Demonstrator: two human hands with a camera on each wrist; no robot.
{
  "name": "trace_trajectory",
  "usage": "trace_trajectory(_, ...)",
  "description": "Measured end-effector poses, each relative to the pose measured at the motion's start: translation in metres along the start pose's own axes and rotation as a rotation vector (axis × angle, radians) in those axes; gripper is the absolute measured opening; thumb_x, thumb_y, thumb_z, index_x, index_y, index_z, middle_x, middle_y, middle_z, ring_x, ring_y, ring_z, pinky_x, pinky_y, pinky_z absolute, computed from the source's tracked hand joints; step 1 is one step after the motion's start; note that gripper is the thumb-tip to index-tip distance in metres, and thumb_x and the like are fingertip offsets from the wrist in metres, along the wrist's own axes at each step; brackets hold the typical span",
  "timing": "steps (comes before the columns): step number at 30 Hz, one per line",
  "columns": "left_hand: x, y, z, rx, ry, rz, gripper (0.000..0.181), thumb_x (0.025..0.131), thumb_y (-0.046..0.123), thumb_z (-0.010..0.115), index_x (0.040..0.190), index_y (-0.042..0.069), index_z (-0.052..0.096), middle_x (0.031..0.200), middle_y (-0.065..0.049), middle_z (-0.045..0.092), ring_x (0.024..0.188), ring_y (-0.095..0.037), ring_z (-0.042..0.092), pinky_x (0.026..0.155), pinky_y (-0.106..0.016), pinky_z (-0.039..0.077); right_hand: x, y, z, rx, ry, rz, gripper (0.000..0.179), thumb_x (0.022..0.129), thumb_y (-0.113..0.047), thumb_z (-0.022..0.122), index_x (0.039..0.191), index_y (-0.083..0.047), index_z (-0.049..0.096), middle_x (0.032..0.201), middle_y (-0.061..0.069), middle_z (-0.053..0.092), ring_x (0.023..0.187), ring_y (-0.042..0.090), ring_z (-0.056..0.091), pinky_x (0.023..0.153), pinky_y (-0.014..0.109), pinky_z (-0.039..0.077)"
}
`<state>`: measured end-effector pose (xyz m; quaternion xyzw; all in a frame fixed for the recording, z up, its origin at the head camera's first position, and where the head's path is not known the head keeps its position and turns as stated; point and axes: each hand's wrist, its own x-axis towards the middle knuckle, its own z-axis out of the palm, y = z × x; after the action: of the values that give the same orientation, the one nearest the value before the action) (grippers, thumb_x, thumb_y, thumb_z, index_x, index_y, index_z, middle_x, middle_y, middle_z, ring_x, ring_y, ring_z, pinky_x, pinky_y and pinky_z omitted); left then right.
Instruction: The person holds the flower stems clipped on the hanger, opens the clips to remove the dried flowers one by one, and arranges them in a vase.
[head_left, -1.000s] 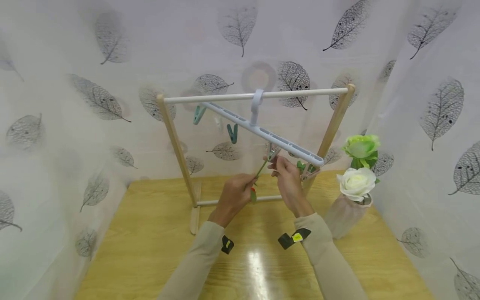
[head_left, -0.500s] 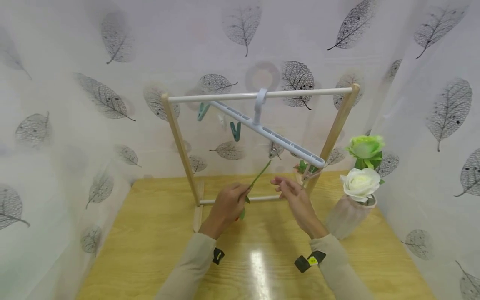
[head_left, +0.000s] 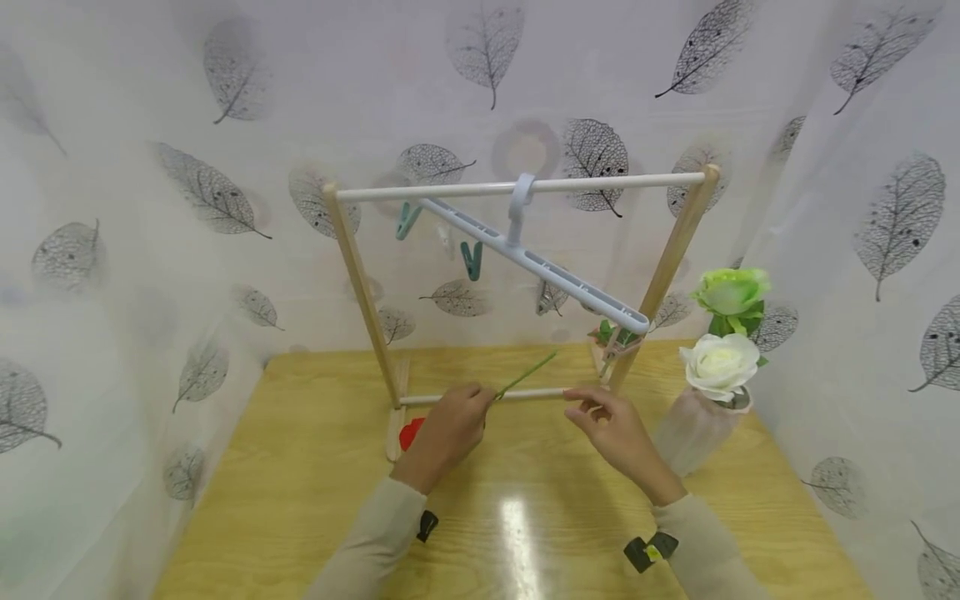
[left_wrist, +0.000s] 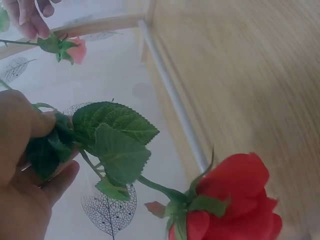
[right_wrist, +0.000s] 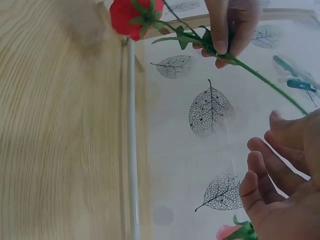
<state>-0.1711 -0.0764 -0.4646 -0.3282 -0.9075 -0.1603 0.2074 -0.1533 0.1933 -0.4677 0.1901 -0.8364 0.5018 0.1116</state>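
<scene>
My left hand [head_left: 450,429] pinches an artificial red rose [left_wrist: 230,200] by its leafy stem. The bloom points left in the head view, and the bare green stem [head_left: 527,375] slants up to the right. My right hand [head_left: 618,433] holds nothing; its loosely bent fingers are just below and right of the stem's end. Above both hands, a pale blue hanger [head_left: 577,287] hangs from the white bar of a wooden rack, with several clothespins below it. A grey clothespin [head_left: 543,297] hangs above the stem tip. A pink rose [left_wrist: 76,50] hangs head down near the hanger's right end.
The rack's wooden posts [head_left: 678,237] stand at both sides, joined by a low white crossbar [head_left: 427,400] behind the hands. A pleated vase [head_left: 690,433] with a white rose [head_left: 720,367] and a green rose [head_left: 731,292] stands right. Leaf-printed curtain surrounds the wooden table [head_left: 300,500].
The rose's stem has come down and away from the grey clothespin. My right hand has left that clothespin, moving down and right. The red bloom has swung out to the left.
</scene>
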Motion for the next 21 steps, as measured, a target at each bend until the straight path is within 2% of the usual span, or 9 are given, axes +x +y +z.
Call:
trace_trajectory(4, -0.001, 0.002, 0.0, 0.014, -0.056, -0.02, 0.011, 0.094, 0.003, 0.071, 0.104, 0.002, 0.073, 0.089, -0.008, 0.069, 0.076, -0.021, 0.065, 0.068, -0.027, 0.059, -0.001, -0.002, 0.005, -0.168, 0.024, -0.148, 0.023, 0.084, -0.003, 0.081, 0.106, -0.004, 0.074, 0.083, 0.0, 0.067, 0.07, 0.006, 0.054, 0.058, 0.023, 0.051)
trace_trajectory(8, -0.001, 0.003, 0.0, 0.026, -0.092, -0.024, 0.012, 0.092, 0.001, 0.072, 0.104, 0.002, 0.073, 0.088, -0.007, 0.068, 0.073, -0.021, 0.064, 0.065, -0.027, 0.058, 0.002, -0.004, 0.01, -0.301, 0.029, -0.325, 0.025, 0.079, 0.002, 0.083, 0.102, -0.003, 0.074, 0.089, 0.005, 0.071, 0.069, 0.008, 0.056, 0.057, 0.029, 0.052)
trace_trajectory(10, -0.001, 0.003, 0.0, 0.039, -0.103, -0.019, 0.013, 0.092, 0.0, 0.072, 0.104, 0.002, 0.073, 0.087, -0.008, 0.068, 0.071, -0.021, 0.064, 0.064, -0.027, 0.058, 0.004, -0.006, 0.014, -0.335, 0.02, -0.385, 0.026, 0.078, 0.004, 0.084, 0.101, -0.002, 0.073, 0.095, 0.008, 0.073, 0.071, 0.01, 0.06, 0.059, 0.032, 0.055)
trace_trajectory(16, -0.001, 0.004, 0.005, 0.116, -0.118, 0.031, 0.009, 0.09, 0.001, 0.073, 0.099, 0.002, 0.073, 0.086, -0.009, 0.068, 0.069, -0.022, 0.065, 0.063, -0.029, 0.059, 0.01, -0.01, 0.023, -0.39, 0.015, -0.459, 0.026, 0.078, 0.003, 0.084, 0.1, -0.001, 0.073, 0.097, 0.008, 0.072, 0.075, 0.014, 0.066, 0.064, 0.028, 0.058)
trace_trajectory(21, -0.002, 0.005, 0.009, 0.147, -0.115, 0.07, 0.007, 0.09, 0.002, 0.075, 0.095, 0.002, 0.071, 0.084, -0.009, 0.067, 0.068, -0.019, 0.066, 0.062, -0.026, 0.058, 0.015, -0.01, 0.031, -0.505, 0.011, -0.522, 0.025, 0.079, -0.001, 0.085, 0.101, -0.001, 0.074, 0.098, 0.009, 0.071, 0.084, 0.022, 0.07, 0.071, 0.031, 0.061)
